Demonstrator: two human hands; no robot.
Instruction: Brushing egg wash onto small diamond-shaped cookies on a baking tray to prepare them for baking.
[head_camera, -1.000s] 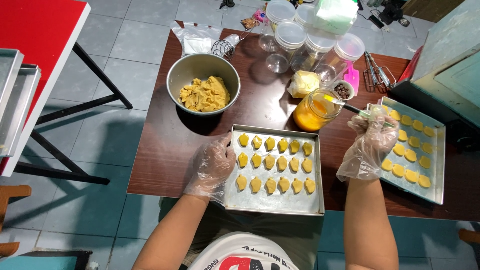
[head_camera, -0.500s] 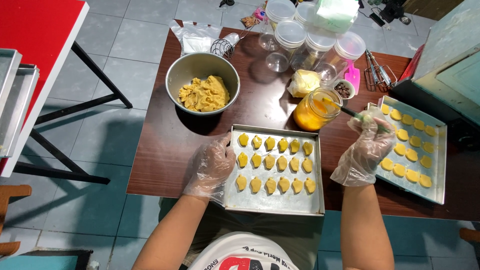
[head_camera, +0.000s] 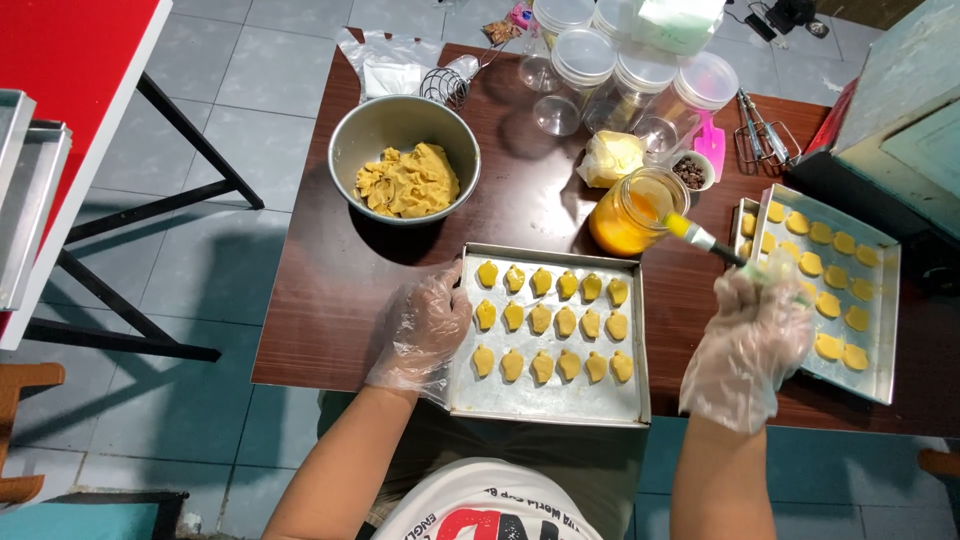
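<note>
Head view: right hand (head_camera: 748, 340), gloved, closed around a brush (head_camera: 705, 242), bristles at the jar (head_camera: 634, 212) of yellow glaze. Left hand (head_camera: 425, 328) open, flat against the near tray (head_camera: 545, 405) on the bench (head_camera: 330, 300). Tray's dough pieces (head_camera: 553, 321) look unglazed; more dough remains in the bowl (head_camera: 400, 115).

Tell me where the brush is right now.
In the head view, the brush is in the gloved right hand, its yellow tip at the rim of the glass jar, between the two baking trays.
</note>
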